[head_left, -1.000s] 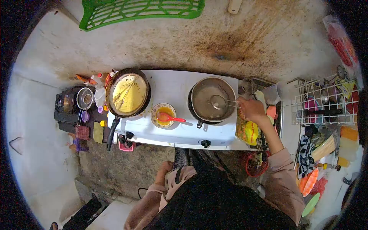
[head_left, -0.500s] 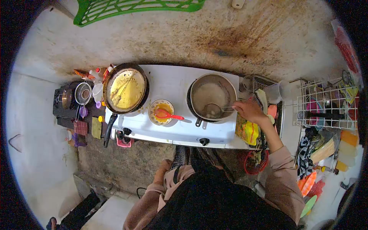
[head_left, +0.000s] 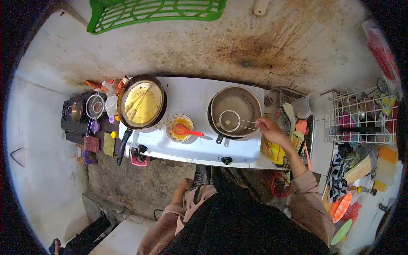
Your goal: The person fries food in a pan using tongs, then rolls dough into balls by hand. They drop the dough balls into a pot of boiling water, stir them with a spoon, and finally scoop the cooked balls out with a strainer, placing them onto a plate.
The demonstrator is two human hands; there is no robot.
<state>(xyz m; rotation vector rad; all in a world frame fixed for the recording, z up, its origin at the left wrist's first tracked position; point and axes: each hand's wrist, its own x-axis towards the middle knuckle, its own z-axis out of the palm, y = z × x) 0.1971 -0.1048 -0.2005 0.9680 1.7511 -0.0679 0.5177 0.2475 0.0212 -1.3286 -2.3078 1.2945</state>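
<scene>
My right hand (head_left: 273,131) is closed round the thin wire handle of a small round strainer (head_left: 229,120). The strainer is over the grey pot (head_left: 255,98) on the right burner, with a few small pale pieces in its mesh. Cloudy liquid fills the bottom of the pot. Down by my leg, my left hand (head_left: 184,184) is close to the dark trousers; its fingers cannot be made out. Between the burners stands a patterned bowl (head_left: 170,132) of yellow-orange liquid, with a red spoon (head_left: 182,130) resting in it.
On the left burner sits a black frying pan (head_left: 164,111) with yellow contents and a utensil in it; its handle juts past the front of the white stove (head_left: 191,89). A yellow packet (head_left: 276,154) lies right of the stove. Farther right is a white wire rack (head_left: 361,131).
The strainer has come up from low in the pot and shifted slightly left, its ring now showing clearly. My right hand still grips its handle. The whole view has tilted a little.
</scene>
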